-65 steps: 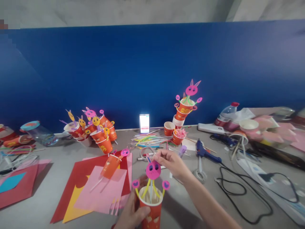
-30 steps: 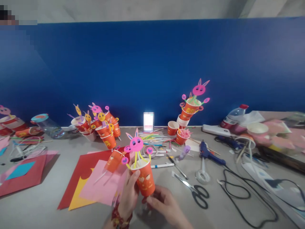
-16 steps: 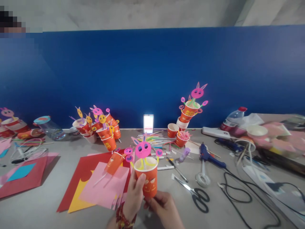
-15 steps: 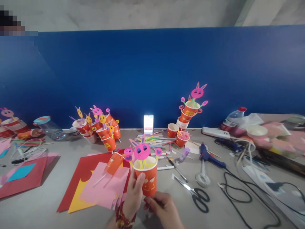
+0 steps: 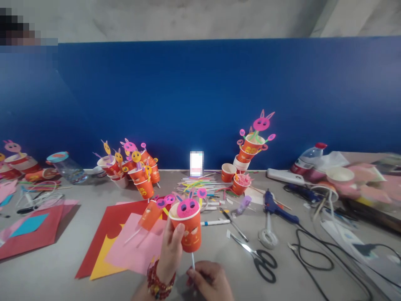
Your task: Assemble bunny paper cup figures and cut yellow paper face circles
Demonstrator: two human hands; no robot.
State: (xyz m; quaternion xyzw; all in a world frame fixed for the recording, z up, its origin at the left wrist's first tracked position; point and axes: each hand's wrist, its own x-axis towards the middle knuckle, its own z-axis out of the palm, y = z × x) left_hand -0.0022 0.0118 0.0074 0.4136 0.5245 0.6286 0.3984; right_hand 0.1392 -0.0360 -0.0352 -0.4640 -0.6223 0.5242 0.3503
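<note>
My left hand (image 5: 171,246), with red beads at its wrist, is wrapped round an orange paper cup (image 5: 189,234) from its left side. A pink rabbit face (image 5: 188,207) sits low in the cup's mouth, and small pink discs on yellow strips stick out at the rim. From the cup's base a thin white stick (image 5: 192,261) runs down. My right hand (image 5: 209,280) pinches the lower end of this stick. Behind the left hand lies another orange cup (image 5: 149,215) on its side, on pink paper (image 5: 138,242).
Black-handled scissors (image 5: 263,263), a tape roll (image 5: 268,238) and a blue glue gun (image 5: 275,207) lie to the right, with a looping black cord. Decorated cups (image 5: 142,184) stand at the back left, and stacked cups (image 5: 250,144) at the back right. A lit phone (image 5: 196,164) leans at the back.
My right hand has moved down from the cup's base, and a length of white stick now shows. The rabbit face has sunk lower into the cup. The cup has shifted slightly left and up.
</note>
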